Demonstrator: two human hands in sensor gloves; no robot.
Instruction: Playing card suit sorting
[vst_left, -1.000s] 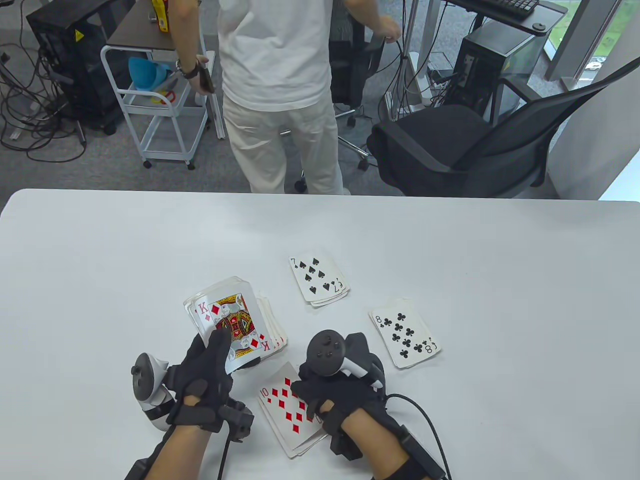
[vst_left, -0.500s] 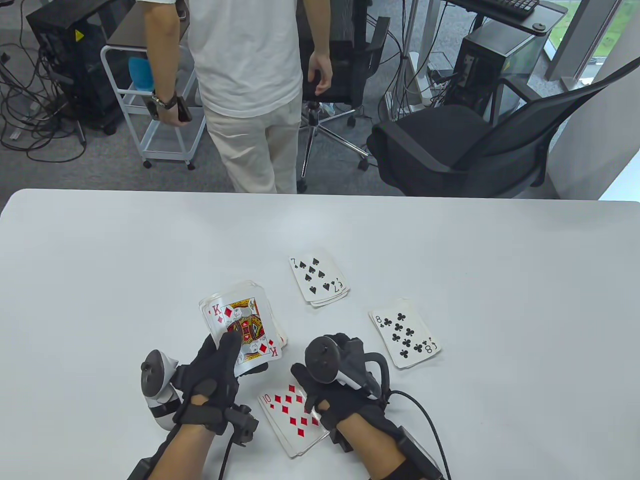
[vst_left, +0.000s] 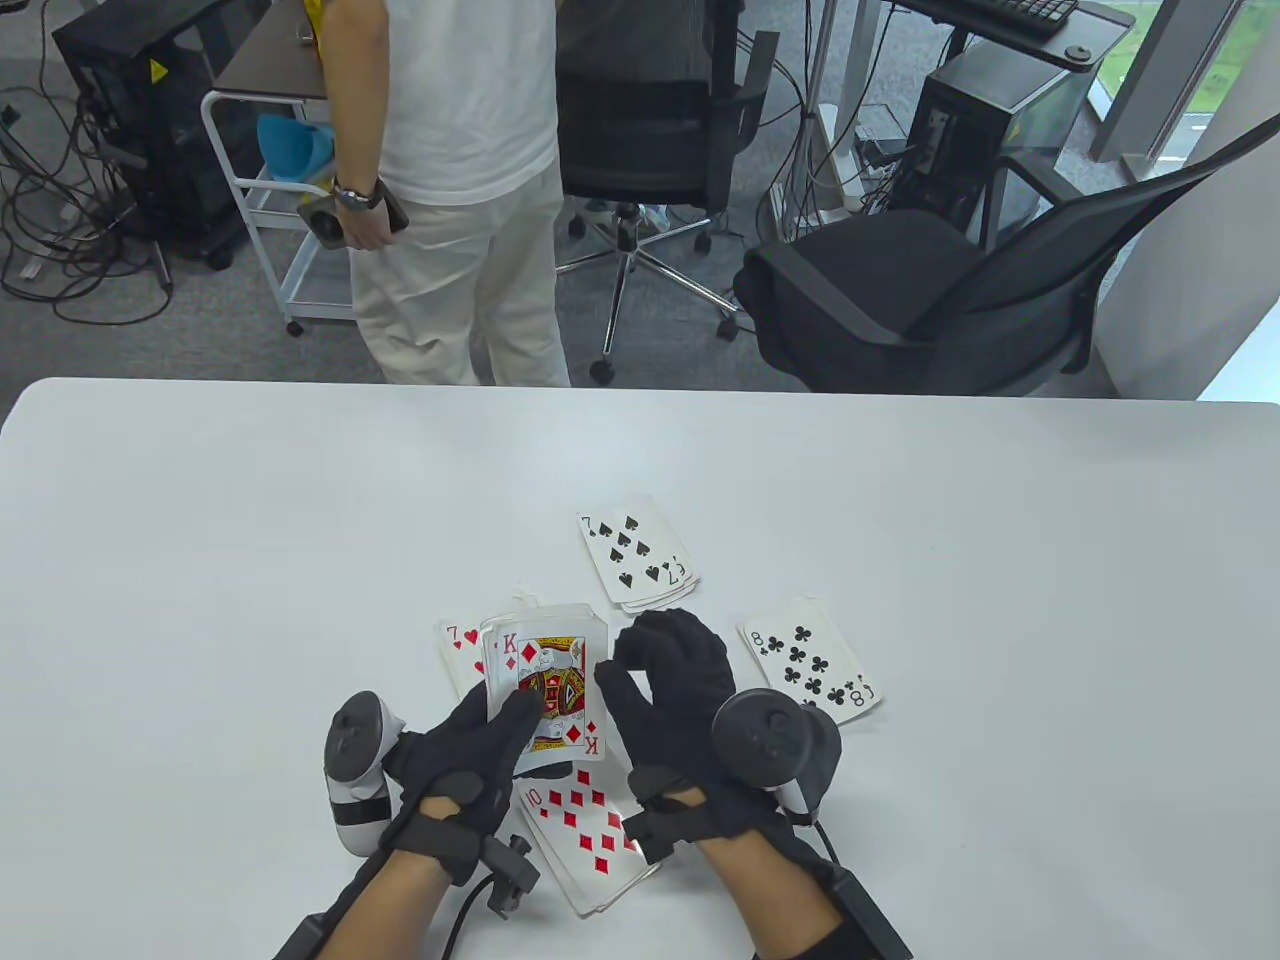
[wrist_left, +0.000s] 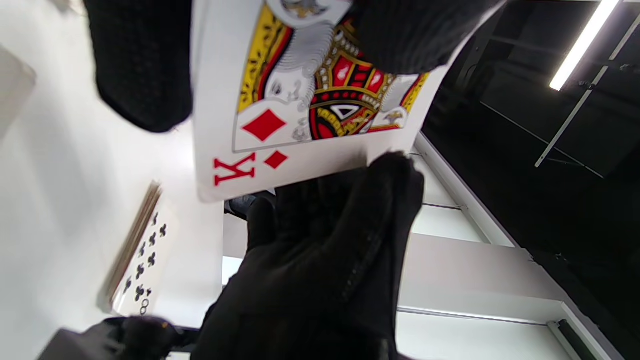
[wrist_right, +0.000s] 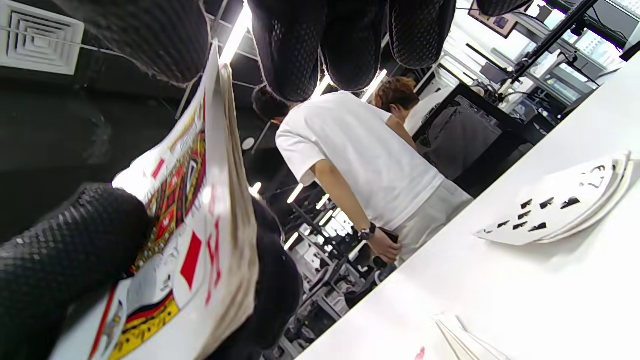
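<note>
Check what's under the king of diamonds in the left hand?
More cards: the king of diamonds tops a stack gripped by the left hand. Their faces are covered. A red seven of hearts lies behind.

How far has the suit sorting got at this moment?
Four face-up piles already lie on the table: spades pile, clubs pile, diamonds pile, hearts pile. In hand: the left hand holds the unsorted deck, king of diamonds on top, and the right hand reaches for it. The held deck remains to be sorted.
</note>
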